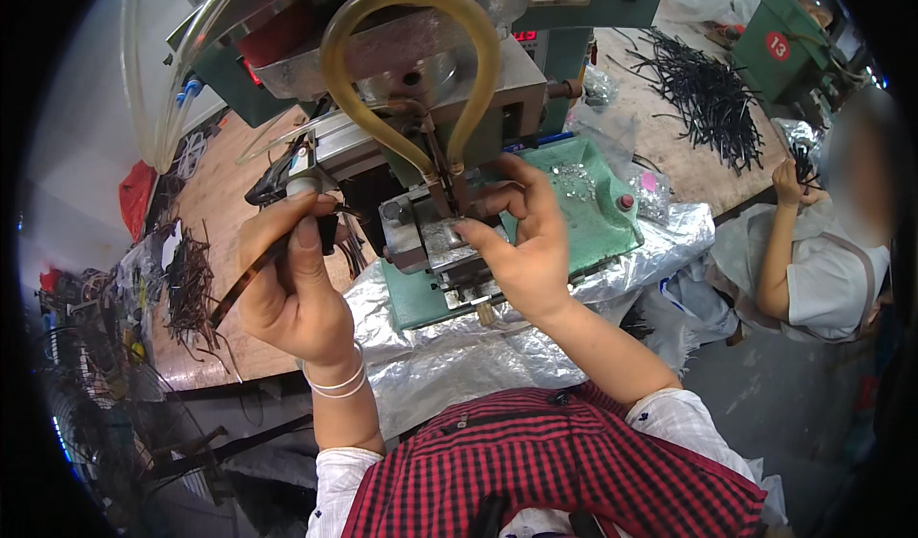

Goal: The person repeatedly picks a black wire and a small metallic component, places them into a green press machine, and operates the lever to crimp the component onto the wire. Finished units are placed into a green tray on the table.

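My left hand point(304, 285) pinches a slim, dark brown, glossy strip point(251, 278) that looks like a spectacle temple. One end slants down past my palm; the other points toward the metal fixture point(442, 244) of a bench press. My right hand point(532, 243) is at the fixture's right side, with its thumb and fingertips brought together just beside the press's narrow tip point(446, 194). Whatever sits between those fingertips is hidden or too small to name. Above the fixture loops a thick yellowish hose point(335, 50), its two ends coming down by the tip.
The green machine base point(598, 189) carries small clear bits. Silver foil point(411, 342) covers the front edge. Dark strips lie piled at right point(712, 108), and a brown pile point(188, 285) lies at left. A co-worker point(822, 251) sits at far right beside a green machine point(786, 36).
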A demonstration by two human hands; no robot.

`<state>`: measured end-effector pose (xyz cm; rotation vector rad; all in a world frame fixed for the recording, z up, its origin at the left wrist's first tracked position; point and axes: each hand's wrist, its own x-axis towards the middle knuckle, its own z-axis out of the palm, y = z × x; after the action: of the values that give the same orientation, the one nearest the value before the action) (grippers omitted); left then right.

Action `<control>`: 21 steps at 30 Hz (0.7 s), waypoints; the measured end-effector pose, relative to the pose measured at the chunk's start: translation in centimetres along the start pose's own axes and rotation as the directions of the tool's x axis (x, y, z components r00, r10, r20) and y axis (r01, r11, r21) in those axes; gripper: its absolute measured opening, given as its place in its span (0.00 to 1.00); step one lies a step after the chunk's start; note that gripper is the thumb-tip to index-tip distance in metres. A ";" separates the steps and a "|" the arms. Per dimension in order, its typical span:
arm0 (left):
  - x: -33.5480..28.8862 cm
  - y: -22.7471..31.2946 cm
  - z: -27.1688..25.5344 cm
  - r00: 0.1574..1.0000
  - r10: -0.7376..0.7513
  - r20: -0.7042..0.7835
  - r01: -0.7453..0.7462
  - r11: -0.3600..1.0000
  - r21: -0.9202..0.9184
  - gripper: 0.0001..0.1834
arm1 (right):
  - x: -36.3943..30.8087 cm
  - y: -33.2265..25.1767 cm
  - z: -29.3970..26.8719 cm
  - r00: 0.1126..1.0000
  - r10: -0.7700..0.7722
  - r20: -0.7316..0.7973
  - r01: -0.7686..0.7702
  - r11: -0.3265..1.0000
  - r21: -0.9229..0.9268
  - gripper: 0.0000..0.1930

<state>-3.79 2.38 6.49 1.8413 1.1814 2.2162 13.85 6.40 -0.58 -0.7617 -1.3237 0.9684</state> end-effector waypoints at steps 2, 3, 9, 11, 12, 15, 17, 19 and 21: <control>0.1 0.6 0.3 0.999 -0.048 -0.008 0.047 0.998 -0.043 0.08 | 0.2 -0.2 -0.2 0.998 -0.051 0.021 0.052 0.998 -0.025 0.36; 0.2 0.5 0.2 1.000 -0.025 0.013 0.025 1.000 0.005 0.08 | 0.4 -0.5 -0.2 0.999 -0.031 0.025 0.031 0.999 -0.018 0.36; -0.2 2.1 -0.2 0.973 -0.146 0.179 0.155 0.987 -0.037 0.07 | 1.0 -6.1 -2.1 0.943 0.266 0.203 -0.292 0.950 0.113 0.37; -2.1 3.6 -0.4 0.813 -0.396 0.426 0.523 0.819 -0.236 0.08 | 0.6 -6.0 -2.4 0.955 0.213 0.204 -0.233 0.969 0.078 0.36; -3.1 4.1 -0.8 0.640 -0.514 0.572 0.725 0.650 -0.227 0.09 | 0.6 -6.1 -2.3 0.960 0.184 0.211 -0.200 0.978 0.060 0.35; -4.7 4.1 0.1 0.714 -0.412 0.566 0.594 0.785 -0.177 0.10 | 1.1 -4.4 -0.5 0.967 0.196 0.161 -0.213 0.972 0.096 0.31; -3.7 4.3 0.4 0.917 -0.269 0.295 0.348 0.901 -0.260 0.12 | 0.8 -2.6 -0.1 0.981 0.171 0.094 -0.182 0.974 0.135 0.30; -1.9 3.6 0.3 0.997 -0.072 0.029 0.076 0.984 -0.158 0.13 | 0.0 -1.4 0.4 0.998 0.054 -0.013 -0.052 0.996 0.073 0.29; -0.2 2.0 0.7 0.999 0.032 -0.037 -0.027 0.994 0.108 0.12 | -0.6 -1.0 0.9 0.996 -0.032 -0.087 0.032 0.999 0.005 0.29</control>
<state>-2.34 1.26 7.46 1.8738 1.3139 2.2564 13.09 5.40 0.17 -0.7672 -1.2525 0.9040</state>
